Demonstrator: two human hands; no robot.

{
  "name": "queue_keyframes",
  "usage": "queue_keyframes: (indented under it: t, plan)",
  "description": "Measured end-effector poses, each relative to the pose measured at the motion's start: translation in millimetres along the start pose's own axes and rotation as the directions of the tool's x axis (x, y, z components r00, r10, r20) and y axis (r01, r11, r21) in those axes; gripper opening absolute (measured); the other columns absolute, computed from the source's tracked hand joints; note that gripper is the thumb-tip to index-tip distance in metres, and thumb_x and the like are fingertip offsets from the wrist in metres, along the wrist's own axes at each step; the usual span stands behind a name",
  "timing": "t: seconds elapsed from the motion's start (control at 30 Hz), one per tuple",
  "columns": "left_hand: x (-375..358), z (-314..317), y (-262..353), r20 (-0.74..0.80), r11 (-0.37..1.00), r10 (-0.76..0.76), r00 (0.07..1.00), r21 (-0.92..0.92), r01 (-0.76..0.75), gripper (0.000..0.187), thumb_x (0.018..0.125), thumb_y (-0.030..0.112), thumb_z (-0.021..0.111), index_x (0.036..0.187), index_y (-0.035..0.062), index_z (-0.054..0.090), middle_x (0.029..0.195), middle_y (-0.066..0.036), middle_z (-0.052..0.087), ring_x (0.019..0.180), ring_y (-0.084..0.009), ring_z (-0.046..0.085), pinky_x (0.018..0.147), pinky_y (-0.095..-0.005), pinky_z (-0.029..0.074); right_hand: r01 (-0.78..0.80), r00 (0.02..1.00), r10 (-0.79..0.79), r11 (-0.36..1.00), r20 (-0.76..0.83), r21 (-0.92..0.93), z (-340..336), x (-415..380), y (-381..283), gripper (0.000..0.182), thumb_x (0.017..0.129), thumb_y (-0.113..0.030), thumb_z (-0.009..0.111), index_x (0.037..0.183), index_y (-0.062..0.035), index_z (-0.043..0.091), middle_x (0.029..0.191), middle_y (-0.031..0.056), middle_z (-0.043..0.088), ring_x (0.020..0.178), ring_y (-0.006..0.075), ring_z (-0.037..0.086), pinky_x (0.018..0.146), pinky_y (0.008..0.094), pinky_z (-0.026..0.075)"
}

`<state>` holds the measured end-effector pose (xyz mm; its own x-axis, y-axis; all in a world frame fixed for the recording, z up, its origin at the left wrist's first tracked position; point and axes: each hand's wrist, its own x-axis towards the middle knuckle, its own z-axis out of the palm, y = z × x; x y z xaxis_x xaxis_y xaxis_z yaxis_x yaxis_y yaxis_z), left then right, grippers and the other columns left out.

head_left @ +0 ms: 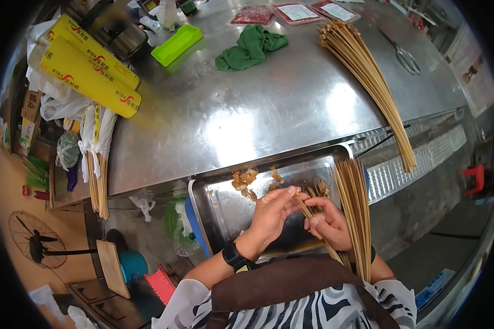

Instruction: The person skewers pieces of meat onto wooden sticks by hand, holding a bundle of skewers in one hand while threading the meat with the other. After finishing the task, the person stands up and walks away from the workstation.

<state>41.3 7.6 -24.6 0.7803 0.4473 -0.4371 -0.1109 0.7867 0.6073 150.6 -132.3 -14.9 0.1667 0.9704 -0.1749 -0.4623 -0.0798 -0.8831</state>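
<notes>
My left hand (270,215), with a dark watch on its wrist, pinches near the tip of a thin bamboo skewer (304,207); a small piece at the tip is too small to name. Closed around the same skewer lower down is my right hand (330,223). Both hands are above a metal tray (217,219). Brownish food pieces (242,180) lie in the tray's far left part. More skewers with brownish tips (319,189) show just beyond my right hand. A thick bundle of skewers (354,205) leans over the tray's right side, partly covering my right wrist.
On the steel table (170,126) lie a large skewer bundle (368,82), scissors (406,57), a green cloth (251,46), a green plastic tray (177,45) and sealed red packs (296,13). Yellow boxes (88,71) stand left, above bagged skewers (97,159). A fan (37,241) is lower left.
</notes>
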Motion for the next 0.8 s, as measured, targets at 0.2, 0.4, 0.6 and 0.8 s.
queue_keyframes:
  t: [0.2, 0.4, 0.6, 0.8]
  plan:
    - [-2.6, 2.7, -2.3, 0.011, 1.000, -0.005, 1.000, -0.013, 0.005, 0.020, 0.091, 0.017, 0.051, 0.097, -0.0002, 0.059, 0.092, -0.013, 0.063, 0.091, -0.0218, 0.060, 0.085, -0.0354, 0.047, 0.027, 1.000, -0.026, 0.996, -0.013, 0.085, -1.3, -0.7, 6.7, 0.017, 0.091, -0.004, 0.042, 0.106, -0.0054, 0.034, 0.082, 0.0070, 0.049, 0.059, 0.0054, 0.040, 0.052, 0.0177, 0.031]
    - [-4.7, 4.5, -8.9, -0.013, 0.999, 0.054, 0.998, 0.005, -0.054, 0.023, 0.090, 0.015, 0.052, 0.101, -0.0037, 0.059, 0.098, -0.015, 0.062, 0.093, -0.0207, 0.060, 0.085, -0.0321, 0.047, 0.042, 0.999, -0.041, 0.996, -0.013, 0.076, -2.2, -0.4, 7.8, 0.012, 0.091, -0.004, 0.042, 0.100, -0.0061, 0.034, 0.082, 0.0082, 0.049, 0.058, 0.0052, 0.039, 0.050, 0.0180, 0.030]
    - [-6.7, 4.0, -10.8, 0.032, 0.998, 0.061, 0.998, 0.001, -0.061, 0.021, 0.091, 0.014, 0.050, 0.100, -0.0031, 0.059, 0.097, -0.015, 0.062, 0.092, -0.0206, 0.059, 0.084, -0.0328, 0.047, 0.078, 0.997, -0.076, 0.994, -0.033, 0.071, -0.9, 0.8, 10.7, 0.012, 0.091, -0.004, 0.042, 0.099, -0.0065, 0.034, 0.083, 0.0090, 0.049, 0.057, 0.0052, 0.039, 0.050, 0.0178, 0.030]
    - [-11.1, 4.3, -12.1, 0.048, 0.999, 0.035, 0.998, -0.007, -0.035, 0.019, 0.091, 0.013, 0.050, 0.098, -0.0014, 0.060, 0.096, -0.013, 0.062, 0.091, -0.0206, 0.059, 0.084, -0.0341, 0.047, 0.086, 0.996, -0.084, 0.993, -0.029, 0.086, 0.3, 1.7, 9.8, 0.011, 0.091, -0.004, 0.043, 0.098, -0.0067, 0.034, 0.087, 0.0094, 0.048, 0.057, 0.0052, 0.039, 0.050, 0.0180, 0.030]
